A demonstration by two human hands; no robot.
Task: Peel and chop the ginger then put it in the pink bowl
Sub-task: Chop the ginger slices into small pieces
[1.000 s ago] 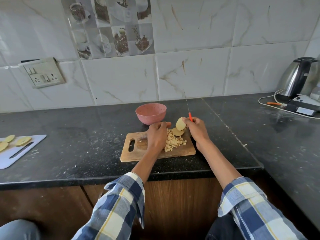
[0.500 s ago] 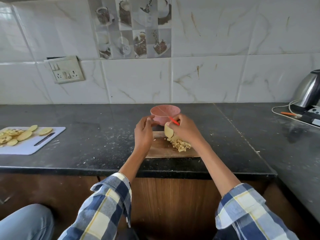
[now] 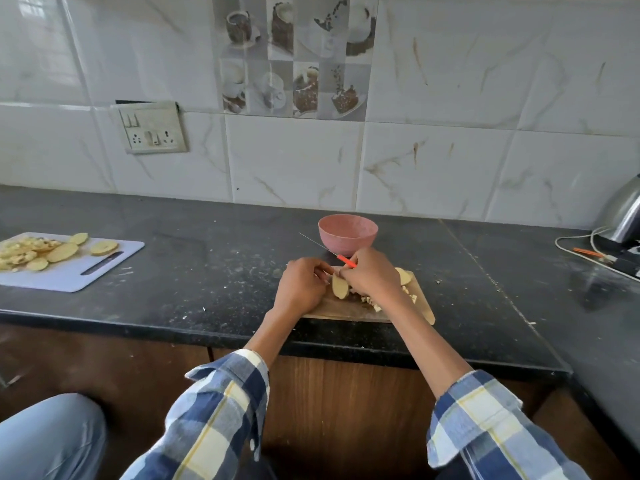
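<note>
A wooden chopping board (image 3: 349, 308) lies at the counter's front edge. On it are chopped ginger bits (image 3: 410, 299), mostly hidden under my right forearm, and a ginger slice (image 3: 403, 275) at the board's right. My right hand (image 3: 372, 277) grips an orange-handled knife (image 3: 341, 258), blade pointing up-left, and also holds an oval peeled ginger piece (image 3: 338, 286). My left hand (image 3: 301, 289) is beside it with curled fingers touching that piece. The pink bowl (image 3: 347, 233) stands just behind the board.
A white cutting board (image 3: 69, 275) with several pale slices and a dark knife (image 3: 102, 263) lies at the far left. A steel kettle (image 3: 623, 213) with cables sits at the right. A wall socket (image 3: 152, 128) is on the tiled backsplash.
My head moved back and the view shifted. My right hand, with knife and ginger piece, came down from near the bowl to over the board. The left hand closed in on the ginger piece.
</note>
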